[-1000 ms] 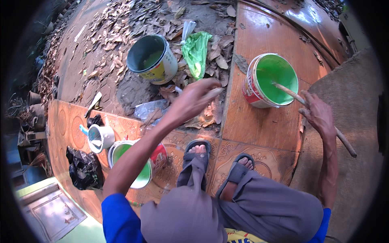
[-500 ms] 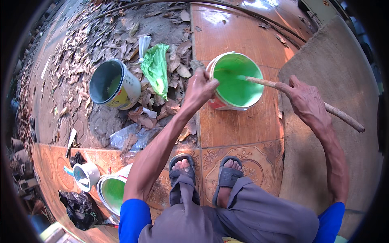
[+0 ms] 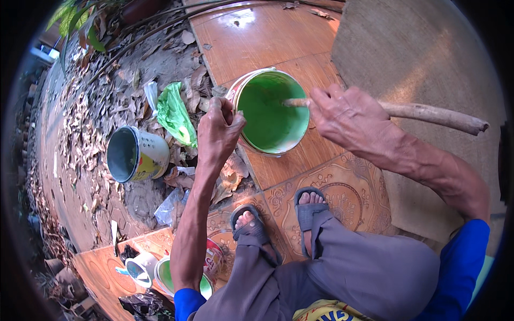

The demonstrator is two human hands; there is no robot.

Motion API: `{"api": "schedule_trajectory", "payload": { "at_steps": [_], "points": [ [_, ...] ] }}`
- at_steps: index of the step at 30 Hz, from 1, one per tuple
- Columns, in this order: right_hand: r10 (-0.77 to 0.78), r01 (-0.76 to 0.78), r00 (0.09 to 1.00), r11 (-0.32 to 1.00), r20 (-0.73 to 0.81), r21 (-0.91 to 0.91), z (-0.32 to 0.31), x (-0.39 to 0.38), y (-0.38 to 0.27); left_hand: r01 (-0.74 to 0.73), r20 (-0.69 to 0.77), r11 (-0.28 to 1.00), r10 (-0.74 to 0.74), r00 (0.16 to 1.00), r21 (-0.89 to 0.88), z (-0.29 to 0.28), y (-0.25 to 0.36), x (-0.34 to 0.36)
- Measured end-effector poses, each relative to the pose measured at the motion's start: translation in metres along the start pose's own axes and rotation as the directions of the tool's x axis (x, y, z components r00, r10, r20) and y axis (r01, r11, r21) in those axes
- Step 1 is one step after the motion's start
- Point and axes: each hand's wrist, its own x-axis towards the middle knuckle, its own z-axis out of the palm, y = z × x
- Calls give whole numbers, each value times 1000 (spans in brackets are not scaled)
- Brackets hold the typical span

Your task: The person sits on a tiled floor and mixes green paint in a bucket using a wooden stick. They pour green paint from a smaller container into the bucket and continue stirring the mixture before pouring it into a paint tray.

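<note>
A white bucket (image 3: 281, 150) coated green inside stands on the orange tiles ahead of my feet, with green paint (image 3: 267, 117) in it. My left hand (image 3: 217, 131) is closed on the bucket's left rim, its thumb toward the opening. My right hand (image 3: 353, 117) is wrapped round a wooden stick (image 3: 431, 114). The stick's near end reaches over the right rim into the bucket; its tip is hard to make out against the green. Its other end sticks out to the right, past my wrist.
Left lie a dark-lined bucket (image 3: 155, 155) on its side and a green plastic bag (image 3: 174, 115) among dry leaves. Near my left forearm are a green-stained bucket (image 3: 163, 273), a small white pot (image 3: 141, 267) and a black bag (image 3: 147, 305). A brown mat (image 3: 407, 53) covers the right side.
The view has turned and shifted, so the bucket appears farther left. My right hand has come closer to the bucket's rim with the stick. My left hand stays on the rim.
</note>
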Motion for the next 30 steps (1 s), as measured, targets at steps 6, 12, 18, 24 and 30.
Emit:
{"api": "schedule_trajectory", "payload": {
  "at_steps": [6,12,18,24,30],
  "points": [
    [-49,64,996,971,-68,232,2,-20,-14,-28,25,998,29,999,-55,8,3,6],
    [169,-120,979,928,-111,352,6,-18,7,-65,52,994,70,996,-93,10,8,13],
    [179,-164,982,969,-67,184,30,-13,-3,-91,66,992,96,993,-86,10,2,15],
    [71,-135,981,916,179,377,-9,-18,1,-73,46,990,79,996,-120,6,-4,15],
    [269,-260,963,938,-10,231,22,-8,11,-93,59,985,103,993,-144,9,-7,14]
  ]
}}
